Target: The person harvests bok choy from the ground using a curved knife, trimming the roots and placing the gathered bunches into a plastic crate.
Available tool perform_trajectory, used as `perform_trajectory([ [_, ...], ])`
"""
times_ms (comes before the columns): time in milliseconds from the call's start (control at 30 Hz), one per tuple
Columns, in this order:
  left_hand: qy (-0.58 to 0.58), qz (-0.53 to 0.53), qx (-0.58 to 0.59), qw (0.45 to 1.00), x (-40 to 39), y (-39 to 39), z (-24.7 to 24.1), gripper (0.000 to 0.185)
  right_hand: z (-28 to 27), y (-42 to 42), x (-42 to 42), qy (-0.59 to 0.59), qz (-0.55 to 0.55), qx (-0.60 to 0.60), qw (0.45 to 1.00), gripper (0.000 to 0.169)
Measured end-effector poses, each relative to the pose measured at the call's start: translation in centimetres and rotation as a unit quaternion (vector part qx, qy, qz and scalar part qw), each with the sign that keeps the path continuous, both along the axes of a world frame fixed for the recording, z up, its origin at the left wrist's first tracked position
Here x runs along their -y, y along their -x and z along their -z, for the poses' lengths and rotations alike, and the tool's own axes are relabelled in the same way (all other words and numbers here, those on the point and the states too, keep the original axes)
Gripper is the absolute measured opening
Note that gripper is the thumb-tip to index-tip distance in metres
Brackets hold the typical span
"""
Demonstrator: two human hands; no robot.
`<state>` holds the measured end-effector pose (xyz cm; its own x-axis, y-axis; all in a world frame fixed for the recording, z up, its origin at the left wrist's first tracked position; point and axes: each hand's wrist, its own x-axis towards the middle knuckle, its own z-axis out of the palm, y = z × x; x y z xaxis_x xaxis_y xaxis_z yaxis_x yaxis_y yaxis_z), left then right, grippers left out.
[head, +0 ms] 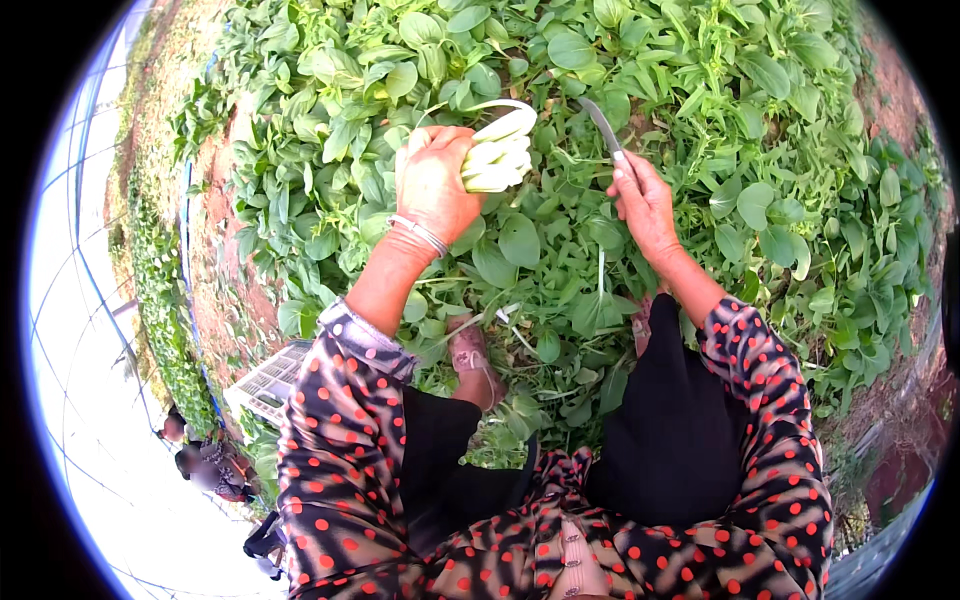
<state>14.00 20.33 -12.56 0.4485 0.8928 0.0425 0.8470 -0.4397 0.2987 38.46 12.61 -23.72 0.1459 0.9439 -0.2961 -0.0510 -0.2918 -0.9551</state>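
Observation:
My left hand [435,180] is closed around a bunch of leafy greens [499,154], whose pale cut stems point to the right. One thin stem loops above the bunch, and most of its leaves are hidden behind the hand. My right hand [643,199] grips a knife by its handle, with the curved metal blade [600,124] pointing up and to the left. The two hands are apart, both above a dense bed of green leafy vegetables [517,240].
A light plastic crate [270,382] stands to my left, partly behind my sleeve. My feet in pink shoes [471,352] are among the plants. Several people [214,465] are at the far left. Bare soil [232,285] runs beside the bed, near a greenhouse frame [79,187].

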Motion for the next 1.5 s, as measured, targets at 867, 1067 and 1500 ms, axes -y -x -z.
perform_trajectory([
  [867, 0.214, -0.127, 0.862, 0.442, 45.9, 11.7, -10.9, 0.072, -42.6, 34.0, 20.9, -0.219, -0.567, 0.139, 0.782, 0.023],
  [1067, 0.100, -0.218, 0.800, 0.550, 47.4, 17.1, -11.6, 0.054, -33.0, 34.8, 19.8, -0.122, -0.600, 0.066, 0.788, 0.028],
  [1500, -0.090, -0.473, 0.594, 0.645, 52.8, 17.6, -10.2, 0.053, -25.5, 41.0, 23.4, -0.072, -0.702, -0.069, 0.705, 0.032],
])
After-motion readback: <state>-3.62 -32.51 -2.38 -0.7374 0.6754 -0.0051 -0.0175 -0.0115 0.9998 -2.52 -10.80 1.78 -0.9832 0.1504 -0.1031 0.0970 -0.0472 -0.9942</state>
